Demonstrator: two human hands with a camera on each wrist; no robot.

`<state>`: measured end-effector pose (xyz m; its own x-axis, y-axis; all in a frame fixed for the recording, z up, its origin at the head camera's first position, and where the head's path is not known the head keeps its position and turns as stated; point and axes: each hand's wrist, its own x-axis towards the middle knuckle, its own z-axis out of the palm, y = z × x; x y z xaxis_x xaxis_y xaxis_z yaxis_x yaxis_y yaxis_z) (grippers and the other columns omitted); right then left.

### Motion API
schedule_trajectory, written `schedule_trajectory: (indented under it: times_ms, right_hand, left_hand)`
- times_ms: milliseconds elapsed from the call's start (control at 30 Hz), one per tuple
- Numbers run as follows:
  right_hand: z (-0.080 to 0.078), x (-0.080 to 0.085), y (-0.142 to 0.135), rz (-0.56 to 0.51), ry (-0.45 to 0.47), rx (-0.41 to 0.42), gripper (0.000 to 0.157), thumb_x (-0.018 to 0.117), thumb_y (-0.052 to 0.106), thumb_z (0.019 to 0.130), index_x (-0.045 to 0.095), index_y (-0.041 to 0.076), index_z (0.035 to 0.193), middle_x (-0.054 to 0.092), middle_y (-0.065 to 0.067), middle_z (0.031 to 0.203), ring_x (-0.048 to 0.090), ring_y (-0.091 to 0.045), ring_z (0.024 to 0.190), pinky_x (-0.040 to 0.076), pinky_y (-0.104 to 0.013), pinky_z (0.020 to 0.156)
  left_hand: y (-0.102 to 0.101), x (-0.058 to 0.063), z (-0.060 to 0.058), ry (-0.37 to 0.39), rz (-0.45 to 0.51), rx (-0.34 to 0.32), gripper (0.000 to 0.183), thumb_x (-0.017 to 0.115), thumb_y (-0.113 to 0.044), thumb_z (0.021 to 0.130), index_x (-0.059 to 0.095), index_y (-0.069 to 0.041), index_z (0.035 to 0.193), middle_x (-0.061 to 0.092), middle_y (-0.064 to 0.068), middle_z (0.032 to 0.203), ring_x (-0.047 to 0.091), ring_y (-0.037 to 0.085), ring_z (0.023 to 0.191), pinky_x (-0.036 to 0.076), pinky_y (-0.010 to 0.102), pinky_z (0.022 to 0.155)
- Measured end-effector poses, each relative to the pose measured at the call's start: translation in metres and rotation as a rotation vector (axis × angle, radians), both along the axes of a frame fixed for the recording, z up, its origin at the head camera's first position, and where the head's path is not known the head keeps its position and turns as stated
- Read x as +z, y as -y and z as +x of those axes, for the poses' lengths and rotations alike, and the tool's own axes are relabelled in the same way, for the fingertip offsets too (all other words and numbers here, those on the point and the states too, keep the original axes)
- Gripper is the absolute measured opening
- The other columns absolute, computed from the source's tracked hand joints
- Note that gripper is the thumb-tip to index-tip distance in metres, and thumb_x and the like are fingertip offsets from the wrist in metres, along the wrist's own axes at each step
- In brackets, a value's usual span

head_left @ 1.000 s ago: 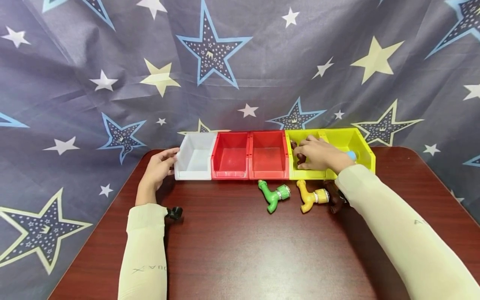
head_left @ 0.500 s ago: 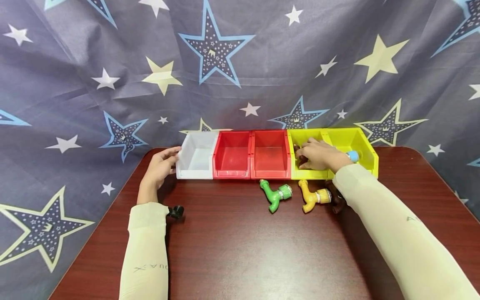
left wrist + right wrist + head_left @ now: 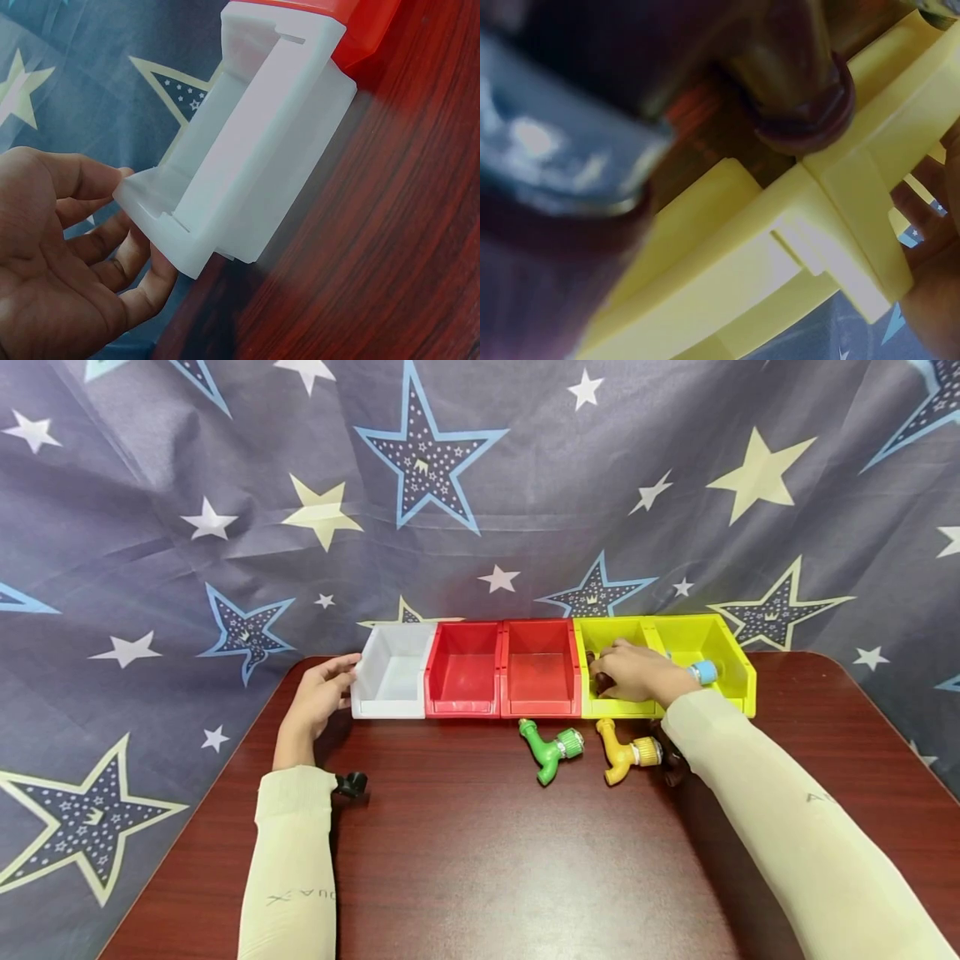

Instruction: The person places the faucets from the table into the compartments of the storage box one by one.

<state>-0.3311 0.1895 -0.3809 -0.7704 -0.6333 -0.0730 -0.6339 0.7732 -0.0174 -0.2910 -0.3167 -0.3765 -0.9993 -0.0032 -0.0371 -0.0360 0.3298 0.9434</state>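
My left hand (image 3: pixel 313 697) is at the left end of a row of bins, its fingertips (image 3: pixel 122 177) touching the outer side wall of the white bin (image 3: pixel 187 244). My right hand (image 3: pixel 636 670) is inside the left yellow bin (image 3: pixel 615 708), fingers bent over a brown tap (image 3: pixel 602 682) that they mostly hide. In the right yellow bin (image 3: pixel 742 693) the light blue handle of a tap (image 3: pixel 703 672) shows beside my wrist. Close to the right wrist camera is another brown tap (image 3: pixel 795 82) with a silver ring; it lies on the table before the bins, partly under my sleeve.
Two red bins (image 3: pixel 462 706) stand between the white and yellow ones. A green tap (image 3: pixel 551 752) and a yellow tap (image 3: pixel 622 752) lie on the dark red table (image 3: pixel 480 860) in front. Behind hangs a grey star-patterned cloth (image 3: pixel 525 510). A black piece (image 3: pixel 351 785) sits at my left cuff.
My right hand has shifted slightly right and less of the brown tap in it shows now. More of the light blue handle is uncovered. My left hand stays at the white bin.
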Motion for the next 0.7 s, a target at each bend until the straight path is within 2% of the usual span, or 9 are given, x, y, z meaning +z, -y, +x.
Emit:
schedule_trajectory:
  times_ms: [133, 300, 500, 700]
  right_hand:
    - [0.0002, 0.0004, 0.0004, 0.002, 0.006, -0.007, 0.017, 0.08, 0.023, 0.09, 0.073, 0.014, 0.102, 0.067, -0.01, 0.106, 0.053, -0.033, 0.1, 0.047, -0.048, 0.089]
    - [0.0002, 0.0015, 0.0002, -0.004, 0.008, -0.011, 0.015, 0.079, 0.023, 0.09, 0.072, 0.014, 0.1, 0.066, -0.01, 0.106, 0.055, -0.033, 0.099, 0.047, -0.05, 0.09]
    - [0.0032, 0.0037, 0.0005, -0.014, -0.007, -0.004, 0.015, 0.078, 0.026, 0.092, 0.072, 0.014, 0.099, 0.066, -0.013, 0.109, 0.057, -0.035, 0.102, 0.048, -0.052, 0.092]
    - [0.0066, 0.0058, 0.0003, -0.018, -0.017, -0.003, 0.018, 0.078, 0.029, 0.093, 0.071, 0.015, 0.102, 0.065, -0.015, 0.117, 0.057, -0.037, 0.106, 0.046, -0.057, 0.095]
  left_hand:
    - [-0.0011, 0.0015, 0.0018, -0.005, 0.007, -0.002, 0.048, 0.047, -0.006, 0.104, 0.047, 0.0, 0.152, 0.048, 0.025, 0.141, 0.054, 0.033, 0.118, 0.055, 0.042, 0.088]
    - [0.0011, -0.0024, -0.0016, -0.007, 0.015, 0.004, 0.047, 0.048, -0.007, 0.105, 0.047, -0.002, 0.152, 0.049, 0.024, 0.139, 0.055, 0.031, 0.116, 0.056, 0.04, 0.085]
    - [-0.0004, 0.0006, 0.0005, 0.0, 0.01, 0.001, 0.048, 0.047, -0.006, 0.105, 0.047, -0.001, 0.152, 0.048, 0.025, 0.142, 0.053, 0.034, 0.12, 0.055, 0.044, 0.089]
    - [-0.0018, 0.0025, 0.0027, 0.0, 0.006, 0.0, 0.048, 0.047, -0.006, 0.104, 0.047, -0.001, 0.152, 0.049, 0.025, 0.141, 0.053, 0.034, 0.12, 0.055, 0.043, 0.089]
